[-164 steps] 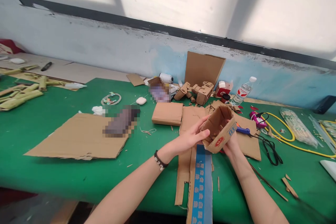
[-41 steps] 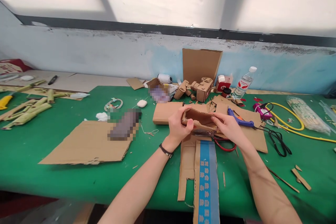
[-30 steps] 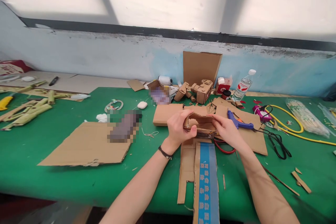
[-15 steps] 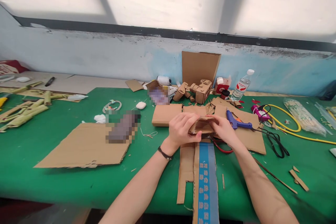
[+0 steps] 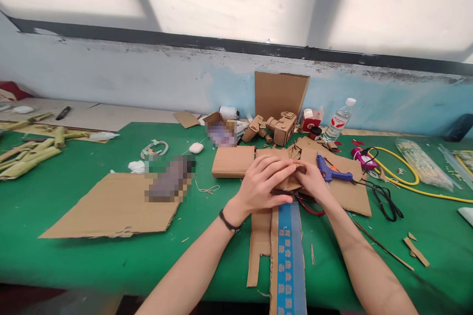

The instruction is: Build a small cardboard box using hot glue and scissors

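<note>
My left hand (image 5: 264, 181) lies across a small folded cardboard piece (image 5: 290, 184), fingers stretched over its top and thumb along the near side. From the right, my right hand (image 5: 309, 177) grips the same piece, its fingertips partly hidden behind it. Much of the piece is covered by my hands. Directly below it, a long cardboard strip with a blue printed band (image 5: 288, 256) reaches towards the table's front edge. Beside that strip lies a notched cardboard strip (image 5: 259, 241). A flat cardboard box (image 5: 232, 161) sits just left of my left hand.
Right of my hands, a blue glue gun (image 5: 331, 170) rests on a cardboard sheet (image 5: 354, 197). Farther back stand cardboard camera models (image 5: 284, 127) and a water bottle (image 5: 338, 120). A larger cardboard sheet (image 5: 107, 206) lies left on the green table (image 5: 121, 261). A yellow cable (image 5: 410, 165) curves at right.
My left hand has moved from gripping the left side of the folded cardboard to lying over its top, covering its opening. My right hand keeps its grip. The view has shifted slightly.
</note>
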Demonstrator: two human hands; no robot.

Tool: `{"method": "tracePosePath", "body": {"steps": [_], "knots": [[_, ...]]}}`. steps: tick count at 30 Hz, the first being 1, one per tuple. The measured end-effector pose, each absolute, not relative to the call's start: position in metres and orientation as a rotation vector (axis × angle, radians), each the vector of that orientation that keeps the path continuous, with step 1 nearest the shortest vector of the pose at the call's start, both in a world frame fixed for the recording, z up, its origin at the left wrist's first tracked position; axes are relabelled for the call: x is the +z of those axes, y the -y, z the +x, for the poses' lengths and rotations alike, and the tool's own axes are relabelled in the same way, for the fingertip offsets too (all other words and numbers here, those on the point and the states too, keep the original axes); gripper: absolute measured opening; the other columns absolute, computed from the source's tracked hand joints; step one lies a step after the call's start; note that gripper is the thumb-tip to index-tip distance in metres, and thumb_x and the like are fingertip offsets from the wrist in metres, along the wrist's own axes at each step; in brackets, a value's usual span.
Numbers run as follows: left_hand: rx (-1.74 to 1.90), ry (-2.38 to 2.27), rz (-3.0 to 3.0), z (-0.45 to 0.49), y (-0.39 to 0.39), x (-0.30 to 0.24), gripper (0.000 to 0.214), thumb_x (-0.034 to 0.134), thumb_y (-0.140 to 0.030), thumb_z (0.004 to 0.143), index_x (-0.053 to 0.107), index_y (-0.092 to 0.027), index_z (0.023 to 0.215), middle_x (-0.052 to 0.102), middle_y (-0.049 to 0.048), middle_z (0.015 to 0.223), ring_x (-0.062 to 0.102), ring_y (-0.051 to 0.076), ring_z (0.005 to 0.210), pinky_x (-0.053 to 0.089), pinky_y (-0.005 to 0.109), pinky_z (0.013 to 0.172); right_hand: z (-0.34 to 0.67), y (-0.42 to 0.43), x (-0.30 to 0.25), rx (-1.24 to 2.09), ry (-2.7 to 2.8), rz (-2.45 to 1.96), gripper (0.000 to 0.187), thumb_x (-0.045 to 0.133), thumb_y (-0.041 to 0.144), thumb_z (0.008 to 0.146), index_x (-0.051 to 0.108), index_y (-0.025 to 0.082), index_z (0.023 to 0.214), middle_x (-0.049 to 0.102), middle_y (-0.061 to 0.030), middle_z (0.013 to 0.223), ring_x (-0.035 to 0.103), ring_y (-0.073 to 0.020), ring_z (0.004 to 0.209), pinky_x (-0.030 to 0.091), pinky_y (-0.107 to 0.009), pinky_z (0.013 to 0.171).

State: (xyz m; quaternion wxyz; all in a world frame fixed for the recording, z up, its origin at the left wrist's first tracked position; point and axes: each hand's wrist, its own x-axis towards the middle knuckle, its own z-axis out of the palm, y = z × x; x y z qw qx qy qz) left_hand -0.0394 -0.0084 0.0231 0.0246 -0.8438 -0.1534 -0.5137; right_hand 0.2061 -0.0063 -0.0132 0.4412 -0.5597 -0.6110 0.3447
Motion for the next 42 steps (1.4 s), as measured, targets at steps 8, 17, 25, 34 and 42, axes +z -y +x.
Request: {"method": "tracePosePath", "body": {"steps": [8, 17, 25, 34, 42], "knots": [[-2.356, 1.601, -3.045, -0.080, -0.033, 0.018, 0.055, 0.079, -0.061, 0.103, 0.075, -0.022, 0.141, 0.084, 0.0194, 0.141, 0.085, 0.030, 0.120, 0.072, 0.046, 0.099, 0.200, 0.016, 0.004, 0.994, 1.453, -1.278, 0.048, 0.067, 0.031, 0.086, 0.075, 0.020, 0.133, 0.089, -0.0121, 0.128, 0.086, -0.0285, 0.113, 0.071, -0.040, 0.095], [-2.142, 1.619, -3.390, -0.059, -0.025, 0.005, 0.032, 0.091, -0.048, 0.081, 0.079, -0.023, 0.097, 0.087, 0.0061, 0.101, 0.083, 0.028, 0.095, 0.070, 0.044, 0.092, 0.178, 0.037, 0.013, 0.926, 1.627, -1.254, 0.045, 0.062, 0.027, 0.092, 0.078, 0.024, 0.134, 0.088, -0.0068, 0.118, 0.081, -0.0256, 0.103, 0.065, -0.035, 0.089], [-2.053, 1.760, -3.410, -0.059, -0.015, 0.011, 0.031, 0.091, -0.036, 0.079, 0.078, -0.018, 0.100, 0.086, 0.0062, 0.104, 0.080, 0.028, 0.101, 0.064, 0.041, 0.099, 0.173, 0.041, 0.012, 0.833, 1.596, -1.318, 0.045, 0.057, 0.019, 0.085, 0.084, 0.022, 0.121, 0.084, -0.0020, 0.089, 0.072, -0.0219, 0.078, 0.054, -0.030, 0.074], [-2.388, 2.193, -3.271, -0.054, -0.031, 0.003, 0.041, 0.093, -0.037, 0.070, 0.077, -0.022, 0.105, 0.087, 0.0046, 0.109, 0.080, 0.028, 0.109, 0.061, 0.041, 0.108, 0.177, 0.028, 0.005, 0.841, 1.492, -1.284, 0.046, 0.064, 0.022, 0.083, 0.082, 0.025, 0.125, 0.086, -0.0038, 0.102, 0.075, -0.0240, 0.087, 0.058, -0.032, 0.078], [-2.455, 2.246, -3.124, -0.050, -0.030, -0.005, 0.037, 0.096, -0.040, 0.068, 0.073, -0.022, 0.090, 0.081, 0.0000, 0.089, 0.074, 0.023, 0.090, 0.059, 0.032, 0.087, 0.174, 0.026, 0.000, 0.916, 1.433, -1.230, 0.033, 0.072, 0.025, 0.079, 0.086, 0.022, 0.108, 0.089, -0.0058, 0.099, 0.079, -0.0260, 0.093, 0.060, -0.032, 0.079]]}}
